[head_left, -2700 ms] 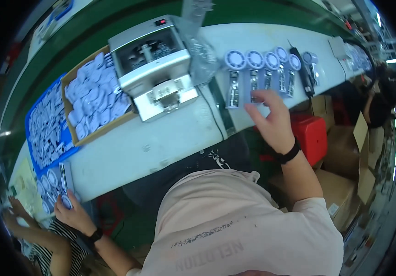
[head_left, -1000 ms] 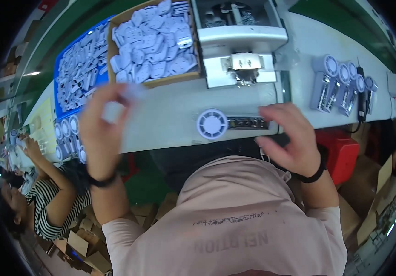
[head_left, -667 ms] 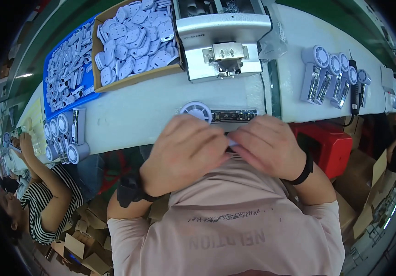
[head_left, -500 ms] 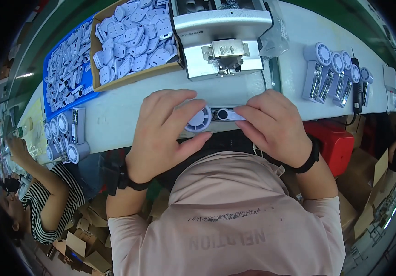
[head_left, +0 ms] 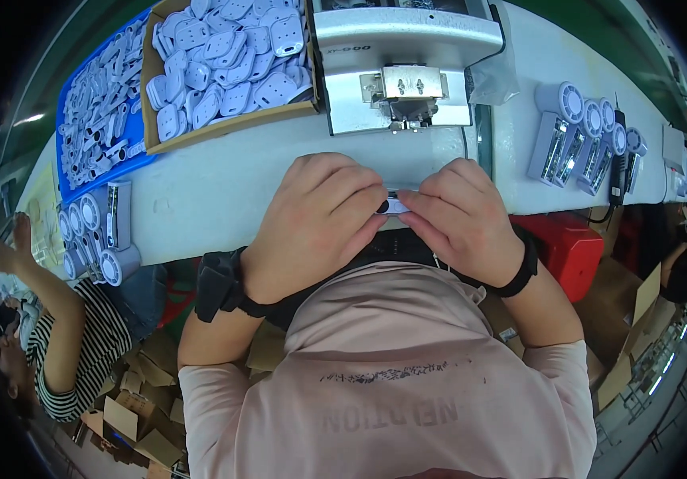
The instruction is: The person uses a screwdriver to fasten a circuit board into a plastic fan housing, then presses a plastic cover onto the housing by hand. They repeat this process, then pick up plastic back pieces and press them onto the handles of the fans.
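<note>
At the table's near edge my hands meet over a small white plastic piece with a black round end [head_left: 396, 207]. My left hand [head_left: 315, 214] is closed, thumb and fingers at the piece's left end. My right hand [head_left: 465, 217] pinches its right end from the other side. Beneath the fingers lies a white housing, mostly covered; its round slotted head is hidden by my left hand. Similar white housings with round slotted heads [head_left: 552, 144] stand at the right, their long hollows showing metal strips. More such housings [head_left: 118, 214] stand at the left edge.
A silver machine [head_left: 407, 40] stands just beyond my hands. Left of it are a cardboard box [head_left: 224, 131] of white covers and a blue tray [head_left: 112, 172] of small white parts. A black tool [head_left: 618, 164] lies right, above a red stool [head_left: 567, 251]. A co-worker sits left.
My left hand has moved right and closed in on the small piece, covering the housing's round head. My right hand has shifted slightly left, and the view has turned a little.
</note>
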Demonstrator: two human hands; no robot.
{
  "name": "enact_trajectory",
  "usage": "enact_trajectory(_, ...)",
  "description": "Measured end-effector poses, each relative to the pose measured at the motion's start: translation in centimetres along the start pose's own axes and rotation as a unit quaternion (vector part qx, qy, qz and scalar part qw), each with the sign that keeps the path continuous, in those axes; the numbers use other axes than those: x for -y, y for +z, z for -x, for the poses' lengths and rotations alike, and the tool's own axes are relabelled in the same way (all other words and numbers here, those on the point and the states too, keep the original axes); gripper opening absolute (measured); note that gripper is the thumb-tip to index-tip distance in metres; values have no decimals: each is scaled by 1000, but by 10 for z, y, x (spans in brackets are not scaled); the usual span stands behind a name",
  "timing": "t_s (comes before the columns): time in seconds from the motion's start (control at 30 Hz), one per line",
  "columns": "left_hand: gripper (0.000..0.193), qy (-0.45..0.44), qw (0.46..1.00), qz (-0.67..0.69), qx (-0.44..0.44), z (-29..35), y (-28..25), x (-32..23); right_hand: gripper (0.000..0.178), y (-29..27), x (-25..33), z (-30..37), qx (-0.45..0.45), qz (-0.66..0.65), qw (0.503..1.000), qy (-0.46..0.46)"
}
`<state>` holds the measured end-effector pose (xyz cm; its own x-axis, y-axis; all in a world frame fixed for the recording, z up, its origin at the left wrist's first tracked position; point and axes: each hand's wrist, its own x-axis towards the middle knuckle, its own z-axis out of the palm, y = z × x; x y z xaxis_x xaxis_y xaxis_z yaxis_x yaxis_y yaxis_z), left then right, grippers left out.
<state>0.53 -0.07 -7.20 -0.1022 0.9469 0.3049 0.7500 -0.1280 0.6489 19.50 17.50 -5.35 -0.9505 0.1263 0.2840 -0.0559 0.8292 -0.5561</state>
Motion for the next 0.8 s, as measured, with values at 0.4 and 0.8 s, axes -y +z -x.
enact_trajectory(0.4, 35, 1, 999, 31, -19, -1, 1, 2, 33, 4, -10, 5, 13, 1, 999, -29)
enact_trajectory(0.8, 30, 39, 998, -54, -14, 3, 4, -1, 31, -3, -8, 0, 68, -136, 975, 162)
